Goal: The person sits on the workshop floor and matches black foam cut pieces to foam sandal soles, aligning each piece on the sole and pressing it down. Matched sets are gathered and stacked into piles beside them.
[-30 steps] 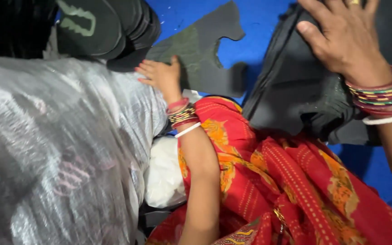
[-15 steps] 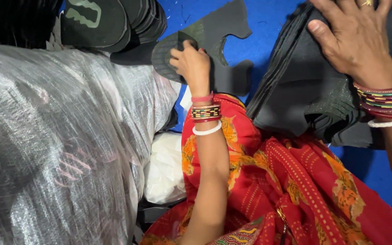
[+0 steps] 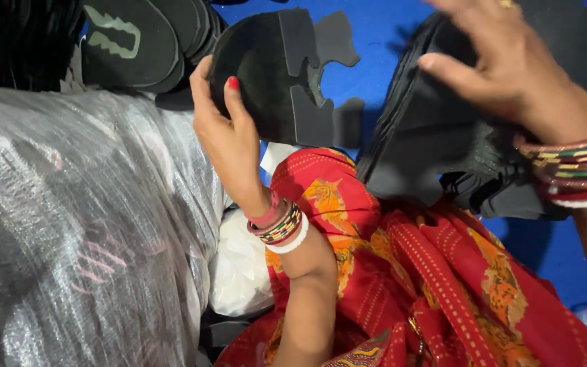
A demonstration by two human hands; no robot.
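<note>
- The left hand grips a dark grey foam sheet with jigsaw-like cut-outs and holds it raised, thumb on the near face, fingers behind. The sheet sits at about 11 o'clock of the view, above the blue floor.
- The right hand, at 1 o'clock, rests with spread fingers on a stack of dark foam pieces; it presses the stack and does not close around any piece.
- The step in hand seems to be picking one cut foam piece and lifting it away from the pile. The next move probably needs a firm pinch, because the thin sheet bends easily and its tabs can catch.
- At 9 o'clock lies a big silvery woven plastic sack, just beside the left forearm. At 12 o'clock a row of black shoe soles with a pale green mark stands close behind the lifted sheet and crowds it.
- A red patterned cloth covers the lap at 5 o'clock, and a white plastic bag lies between it and the sack.
</note>
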